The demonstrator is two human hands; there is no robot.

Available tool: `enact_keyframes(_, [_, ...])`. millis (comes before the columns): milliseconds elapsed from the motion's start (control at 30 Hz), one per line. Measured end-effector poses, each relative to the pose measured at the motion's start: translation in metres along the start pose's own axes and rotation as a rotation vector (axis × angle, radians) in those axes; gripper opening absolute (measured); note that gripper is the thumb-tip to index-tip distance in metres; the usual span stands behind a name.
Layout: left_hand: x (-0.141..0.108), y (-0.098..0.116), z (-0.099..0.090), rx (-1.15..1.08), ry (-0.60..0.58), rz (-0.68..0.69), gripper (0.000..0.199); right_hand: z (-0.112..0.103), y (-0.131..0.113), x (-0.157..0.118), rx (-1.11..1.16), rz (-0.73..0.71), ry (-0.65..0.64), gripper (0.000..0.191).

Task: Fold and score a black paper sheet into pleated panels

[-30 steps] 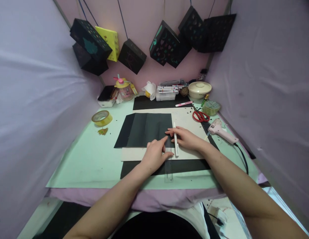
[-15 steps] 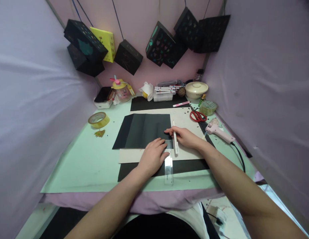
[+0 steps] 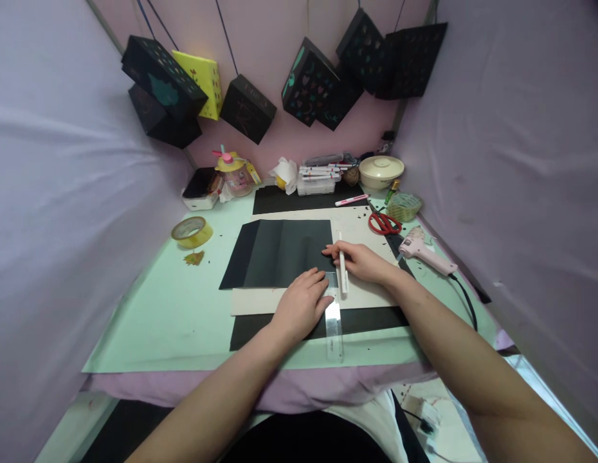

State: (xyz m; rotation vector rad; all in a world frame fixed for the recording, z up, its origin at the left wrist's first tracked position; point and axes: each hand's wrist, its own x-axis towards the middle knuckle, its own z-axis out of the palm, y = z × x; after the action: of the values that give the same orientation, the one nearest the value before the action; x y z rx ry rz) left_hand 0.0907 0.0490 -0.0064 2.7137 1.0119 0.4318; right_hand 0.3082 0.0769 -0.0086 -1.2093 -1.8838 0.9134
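Observation:
My left hand [image 3: 301,302] lies palm down on the black card, fingers stretched out flat. Its fingertips and thumb touch the upper left edge of a clear ruler [image 3: 334,328], which runs towards me past the card's near edge. Between the fingers of my right hand [image 3: 359,260] is a slim white pen [image 3: 344,273], and the forefinger touches the card's right edge. The black card [image 3: 294,247] has upright fold lines and a slanted flap on its left. Beneath it lies a cream board [image 3: 260,301], over a larger black sheet [image 3: 260,330].
Red-handled scissors [image 3: 384,224], a pink glue gun [image 3: 427,254] and a pink pen [image 3: 351,200] lie to the right. A tape roll [image 3: 191,233] sits left. Behind are a lidded bowl [image 3: 381,170], a marker box [image 3: 317,186] and a drinking cup [image 3: 236,177]. Black boxes [image 3: 248,109] hang above.
My left hand and the ruler have shifted slightly right, with the ruler's near end swinging right. My right hand has moved a little right, still holding the pen.

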Motion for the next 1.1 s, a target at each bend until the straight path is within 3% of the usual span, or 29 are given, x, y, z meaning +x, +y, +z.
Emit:
enact_keyframes(633, [0.000,0.004,-0.001,-0.020,-0.020,-0.015,0.032,-0.004,0.013,0.005,0.207,0.063,-0.017,0.003])
enact_keyframes(900, [0.000,0.003,0.000,-0.028,-0.020,-0.009,0.035,-0.009,0.010,0.009,0.274,0.080,0.247,0.010])
enact_keyframes(1100, [0.000,0.003,0.001,-0.012,-0.002,-0.004,0.032,-0.009,0.011,0.008,0.246,0.061,0.271,0.012])
